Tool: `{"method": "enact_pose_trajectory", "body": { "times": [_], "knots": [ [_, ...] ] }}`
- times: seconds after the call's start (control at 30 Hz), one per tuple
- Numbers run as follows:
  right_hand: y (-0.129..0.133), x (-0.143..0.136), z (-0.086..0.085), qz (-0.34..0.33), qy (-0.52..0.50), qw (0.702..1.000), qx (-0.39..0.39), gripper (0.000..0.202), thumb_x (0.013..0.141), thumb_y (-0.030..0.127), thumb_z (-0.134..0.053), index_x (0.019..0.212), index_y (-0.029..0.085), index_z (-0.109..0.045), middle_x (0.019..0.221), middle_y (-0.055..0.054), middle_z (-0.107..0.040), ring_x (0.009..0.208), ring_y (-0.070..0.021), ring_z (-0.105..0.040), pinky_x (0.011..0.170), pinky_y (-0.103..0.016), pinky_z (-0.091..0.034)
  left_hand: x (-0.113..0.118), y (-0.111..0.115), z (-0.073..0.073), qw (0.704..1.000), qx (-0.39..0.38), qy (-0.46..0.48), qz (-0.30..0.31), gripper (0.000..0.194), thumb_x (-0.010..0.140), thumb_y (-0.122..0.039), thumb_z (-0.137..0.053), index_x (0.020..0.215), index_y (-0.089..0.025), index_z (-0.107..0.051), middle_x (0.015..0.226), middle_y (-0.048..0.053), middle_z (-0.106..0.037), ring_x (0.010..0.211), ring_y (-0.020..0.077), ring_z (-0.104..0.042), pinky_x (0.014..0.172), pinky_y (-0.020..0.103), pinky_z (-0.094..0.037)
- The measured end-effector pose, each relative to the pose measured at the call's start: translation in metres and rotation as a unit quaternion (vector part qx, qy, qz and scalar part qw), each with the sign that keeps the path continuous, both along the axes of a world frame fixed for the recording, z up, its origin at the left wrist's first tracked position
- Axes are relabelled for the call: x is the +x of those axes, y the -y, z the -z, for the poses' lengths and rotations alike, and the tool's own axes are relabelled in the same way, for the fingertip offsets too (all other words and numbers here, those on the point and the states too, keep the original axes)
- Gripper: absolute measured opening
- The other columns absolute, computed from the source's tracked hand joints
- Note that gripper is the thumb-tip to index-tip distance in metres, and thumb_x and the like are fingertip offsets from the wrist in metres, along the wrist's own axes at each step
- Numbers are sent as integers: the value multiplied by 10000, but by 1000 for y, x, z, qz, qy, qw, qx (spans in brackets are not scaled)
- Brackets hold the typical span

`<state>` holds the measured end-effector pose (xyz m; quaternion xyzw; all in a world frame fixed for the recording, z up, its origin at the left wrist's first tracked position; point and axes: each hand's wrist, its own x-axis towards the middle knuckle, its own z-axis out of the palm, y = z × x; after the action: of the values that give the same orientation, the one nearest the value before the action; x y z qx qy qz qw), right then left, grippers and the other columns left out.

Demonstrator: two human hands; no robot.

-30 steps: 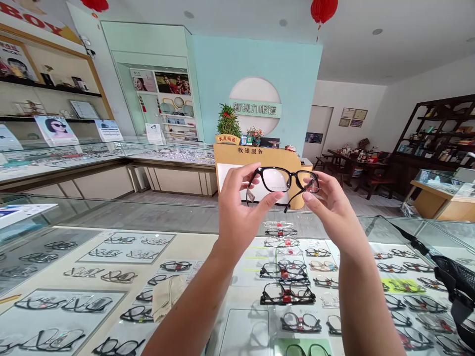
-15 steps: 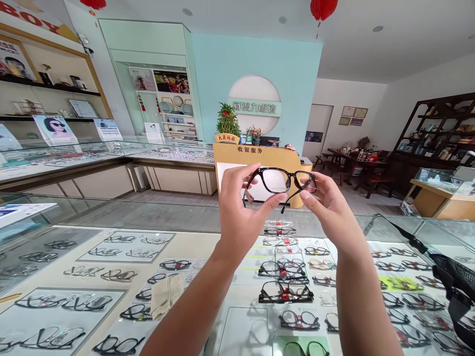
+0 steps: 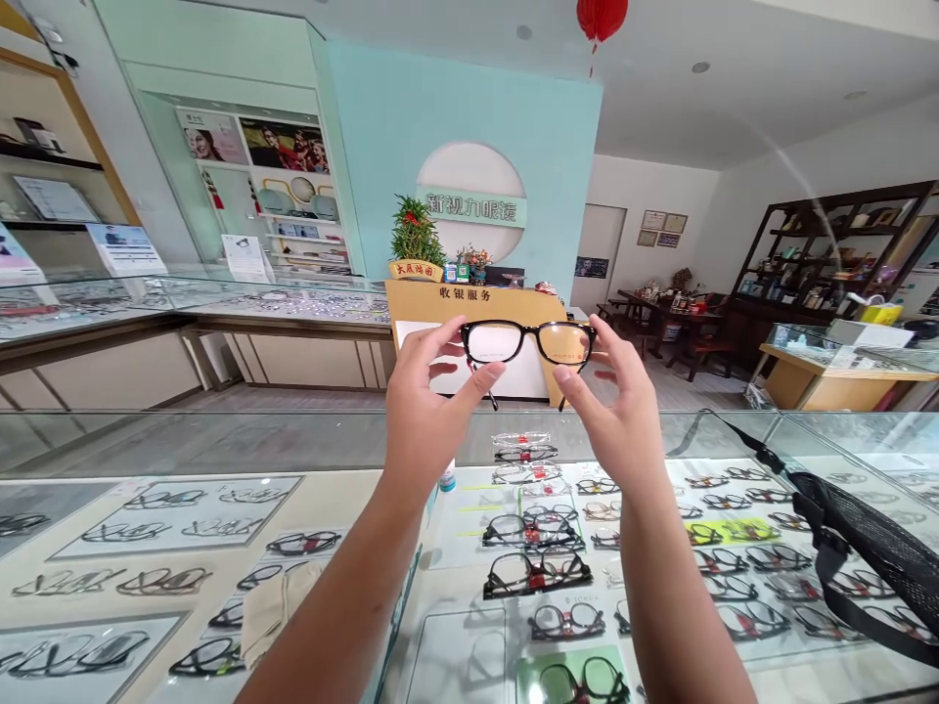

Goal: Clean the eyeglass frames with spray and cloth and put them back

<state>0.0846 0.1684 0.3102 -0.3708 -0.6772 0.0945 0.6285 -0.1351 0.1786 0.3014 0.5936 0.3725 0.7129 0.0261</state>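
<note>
A pair of black-framed eyeglasses (image 3: 529, 332) is held up over the glass display counter, its front nearly level and its temples pointing down and away. My left hand (image 3: 432, 391) pinches the left end of the frame between thumb and fingers. At the right end, my right hand (image 3: 612, 396) grips the frame the same way, thumb near the lower rim. Faint print shows on the clear lenses. Beneath my hands, several eyeglasses (image 3: 539, 574) with red tags lie in rows in the counter.
A folded beige cloth (image 3: 277, 611) rests on the glass at left. A black mesh bag with a strap (image 3: 870, 538) lies at right. Beyond the counter (image 3: 469, 430) stand a yellow-and-white cashier desk (image 3: 411, 303), more showcases (image 3: 293, 323) and a dark wooden table (image 3: 667, 308).
The eyeglasses have turned from a slanted angle to face nearly straight on, and both hands moved with them. My view has swung to the right.
</note>
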Motion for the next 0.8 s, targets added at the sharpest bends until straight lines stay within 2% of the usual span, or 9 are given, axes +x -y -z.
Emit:
{"method": "enact_pose_trajectory", "body": {
  "times": [0.17,0.5,0.57,0.73,0.8],
  "knots": [
    [2,-3,0,13,1,1000,5,667,1012,560,-762,1616,357,-564,1572,-134,-676,1364,-356,-684,1190,-615,-568,-1,-4,3,999,-26,22,7,633,881,-521,-933,1453,-319,-754,1323,110,-778,1193,283,-743,984,445,-621],
    [2,-5,-2,10,-10,1000,19,549,1013,514,-764,1499,332,-587,1482,-126,-726,1378,-337,-697,1184,-586,-573,0,-5,3,999,-37,34,6,571,897,-503,-920,1405,-292,-767,1258,107,-802,1133,274,-756,961,448,-607],
    [0,-4,-1,2,-8,1000,14,543,1023,515,-752,1510,342,-585,1493,-121,-726,1399,-334,-691,1185,-581,-576,1,-4,2,1000,-14,26,-6,546,905,-504,-914,1391,-307,-763,1280,97,-791,1140,274,-752,957,448,-608],
    [-10,-1,3,-66,-18,997,-31,528,1032,469,-734,1523,348,-581,1545,-119,-710,1429,-318,-683,1175,-566,-587,8,4,-1,990,103,-18,-96,540,868,-453,-964,1348,-325,-754,1285,78,-742,1129,283,-735,967,468,-596],
    [-14,0,4,-87,-23,995,-49,526,1031,455,-729,1526,354,-583,1578,-119,-691,1427,-317,-686,1164,-570,-592,10,6,-1,985,123,-38,-119,563,863,-448,-970,1359,-317,-739,1280,77,-729,1125,288,-732,983,483,-596]
  ]
}}
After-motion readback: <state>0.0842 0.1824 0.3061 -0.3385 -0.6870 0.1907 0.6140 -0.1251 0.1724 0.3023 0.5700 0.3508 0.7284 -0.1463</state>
